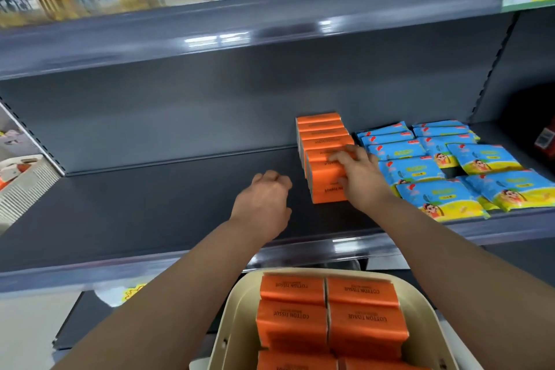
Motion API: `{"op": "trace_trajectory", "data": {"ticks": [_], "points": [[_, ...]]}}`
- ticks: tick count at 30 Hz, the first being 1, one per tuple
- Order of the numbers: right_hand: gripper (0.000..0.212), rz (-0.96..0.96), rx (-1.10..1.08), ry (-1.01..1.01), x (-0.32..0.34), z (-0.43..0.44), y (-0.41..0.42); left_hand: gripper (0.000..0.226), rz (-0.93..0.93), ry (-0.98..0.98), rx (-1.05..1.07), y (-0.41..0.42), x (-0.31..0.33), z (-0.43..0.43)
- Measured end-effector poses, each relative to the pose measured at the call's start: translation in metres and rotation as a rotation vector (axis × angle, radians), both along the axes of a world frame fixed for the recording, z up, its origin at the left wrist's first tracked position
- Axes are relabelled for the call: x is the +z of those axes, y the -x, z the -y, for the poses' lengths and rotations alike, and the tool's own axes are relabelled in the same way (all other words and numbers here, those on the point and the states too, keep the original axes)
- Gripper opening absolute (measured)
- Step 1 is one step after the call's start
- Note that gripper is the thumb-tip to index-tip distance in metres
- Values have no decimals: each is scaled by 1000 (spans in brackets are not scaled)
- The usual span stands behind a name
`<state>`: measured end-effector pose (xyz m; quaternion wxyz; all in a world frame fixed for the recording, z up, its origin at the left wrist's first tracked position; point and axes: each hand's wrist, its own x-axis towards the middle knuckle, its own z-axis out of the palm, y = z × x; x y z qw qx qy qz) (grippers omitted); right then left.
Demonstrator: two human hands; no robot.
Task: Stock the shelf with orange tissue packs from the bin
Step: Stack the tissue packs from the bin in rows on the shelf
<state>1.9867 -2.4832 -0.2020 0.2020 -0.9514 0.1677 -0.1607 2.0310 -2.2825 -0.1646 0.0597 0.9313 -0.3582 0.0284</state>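
**A:** Quick, hands?

**B:** OK: right hand [357,177] sits on the near end of the orange row [322,141], fingers bent over the tops of the front packs, thumb on the near face. Clamping or just pressing, can't tell. Then left hand [264,201], at the row's 9 o'clock, over the shelf [150,204]: loosely curled, empty, clear of the packs.

**A:** Stock location?

**B:** The row runs front to back on the shelf, with blue packs [435,165] just beside it at 3 o'clock. More orange packs [327,312] are in the bin [237,309], 6 o'clock from the row.

**A:** Step, and how to do it right?

**B:** Seating the front pack, I'd say. Push straight toward 12 so the gaps close and the faces stay flush. Don't shove toward 3, or the blue ones will likely slide. Brace the 9 o'clock side with the free hand so the row doesn't fan out.
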Motion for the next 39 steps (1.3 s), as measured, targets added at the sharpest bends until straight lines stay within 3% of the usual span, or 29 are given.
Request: {"op": "trace_trajectory", "data": {"ticks": [11, 17, 20, 30, 39], "points": [[59, -43, 0, 114, 9, -1, 18, 42, 2, -5, -10, 11, 5, -2], [52, 54, 79, 283, 27, -16, 76, 42, 6, -5, -25, 38, 13, -14], [50, 13, 113, 326, 22, -31, 116, 43, -20, -15, -39, 58, 9, -25], [36, -186, 214, 238, -36, -88, 230, 45, -152, -60, -164, 130, -40, -69], [34, -319, 212, 180, -52, -94, 251, 35, -199, -21, -172, 163, -69, -89]]}}
